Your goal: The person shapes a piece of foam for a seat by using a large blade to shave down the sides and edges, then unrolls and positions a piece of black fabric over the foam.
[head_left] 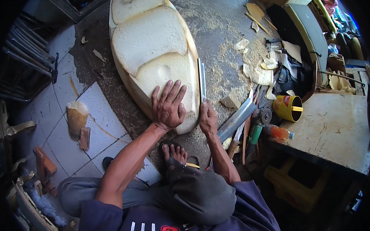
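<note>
A long cream-coloured foam motorcycle seat (150,38), stepped and rounded, lies on the floor in front of me. My left hand (169,106) rests on the near end of the foam, palm down with fingers spread. Along the seat's right side stands a long, narrow, silvery metal blade-like strip (202,79). My right hand (208,117) is closed round its near end, fingers wrapped; the strip lies against or very close to the foam's edge. Whether it has a handle is hidden by the fist.
Foam crumbs and scraps (259,75) litter the floor at right. Nearby lie a foam block (230,100), a green angle grinder (255,134) and a grey tube (236,119). A yellow can (287,107) stands by a low worktable (330,125). Bricks (44,165) lie at left.
</note>
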`<state>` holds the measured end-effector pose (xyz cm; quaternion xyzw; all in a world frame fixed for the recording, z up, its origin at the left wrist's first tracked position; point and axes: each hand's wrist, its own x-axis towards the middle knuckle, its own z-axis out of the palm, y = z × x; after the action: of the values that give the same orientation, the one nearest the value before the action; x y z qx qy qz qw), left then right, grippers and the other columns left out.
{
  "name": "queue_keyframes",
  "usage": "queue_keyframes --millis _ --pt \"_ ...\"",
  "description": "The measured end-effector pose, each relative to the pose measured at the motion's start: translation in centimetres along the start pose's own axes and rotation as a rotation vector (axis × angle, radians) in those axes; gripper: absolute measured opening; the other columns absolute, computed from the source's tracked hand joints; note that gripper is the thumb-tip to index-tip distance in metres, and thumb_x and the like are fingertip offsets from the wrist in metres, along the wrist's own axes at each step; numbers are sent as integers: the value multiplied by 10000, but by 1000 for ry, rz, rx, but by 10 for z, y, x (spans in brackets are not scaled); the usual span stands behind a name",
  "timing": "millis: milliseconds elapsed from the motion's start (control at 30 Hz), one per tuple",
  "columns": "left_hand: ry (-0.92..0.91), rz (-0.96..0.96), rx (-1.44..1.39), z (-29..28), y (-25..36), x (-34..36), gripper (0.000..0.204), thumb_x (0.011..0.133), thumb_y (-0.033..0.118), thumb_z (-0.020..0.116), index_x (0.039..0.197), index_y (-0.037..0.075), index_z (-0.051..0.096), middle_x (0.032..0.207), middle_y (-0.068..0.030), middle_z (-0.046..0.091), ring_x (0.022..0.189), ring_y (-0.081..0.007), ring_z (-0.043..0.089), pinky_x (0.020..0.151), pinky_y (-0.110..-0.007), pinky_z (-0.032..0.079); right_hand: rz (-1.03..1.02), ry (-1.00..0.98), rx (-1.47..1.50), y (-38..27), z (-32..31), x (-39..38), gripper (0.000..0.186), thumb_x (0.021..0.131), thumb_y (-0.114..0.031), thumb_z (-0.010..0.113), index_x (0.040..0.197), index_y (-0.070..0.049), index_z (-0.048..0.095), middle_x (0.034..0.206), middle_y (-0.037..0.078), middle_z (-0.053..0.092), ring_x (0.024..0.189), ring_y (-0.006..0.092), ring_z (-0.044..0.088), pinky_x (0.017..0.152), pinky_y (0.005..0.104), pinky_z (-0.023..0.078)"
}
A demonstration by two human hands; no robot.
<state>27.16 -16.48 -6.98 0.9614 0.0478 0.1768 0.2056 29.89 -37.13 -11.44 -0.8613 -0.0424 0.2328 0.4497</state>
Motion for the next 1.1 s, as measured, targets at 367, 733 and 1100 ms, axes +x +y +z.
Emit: queue_keyframes --millis 367,733,1100 --pt "9 -2 -17 7 8 -9 575 831 276 503 1380 138 606 1487 -90 515 1417 -284 415 1162 -573 192 -29 50 45 -3 -4 2 385 1059 -227 417 1323 1 581 1243 209 582 959 400 555 864 481 410" --pt "74 20 -95 13 35 17 576 808 224 528 1370 125 611 1468 -96 530 1404 -283 426 1157 -573 202 -185 149 -128 58 -50 56 496 1066 -384 423 1431 -72 544 1336 254 594 1022 349 610 979 469 448" --pt "-51 -277 -561 -8 15 26 441 906 253 552 1296 72 648 1413 -146 573 1369 -306 466 1170 -520 241 -48 326 363 -67 -101 10 586 955 -264 679 1425 13 466 1084 79 631 869 141 589 791 301 501"
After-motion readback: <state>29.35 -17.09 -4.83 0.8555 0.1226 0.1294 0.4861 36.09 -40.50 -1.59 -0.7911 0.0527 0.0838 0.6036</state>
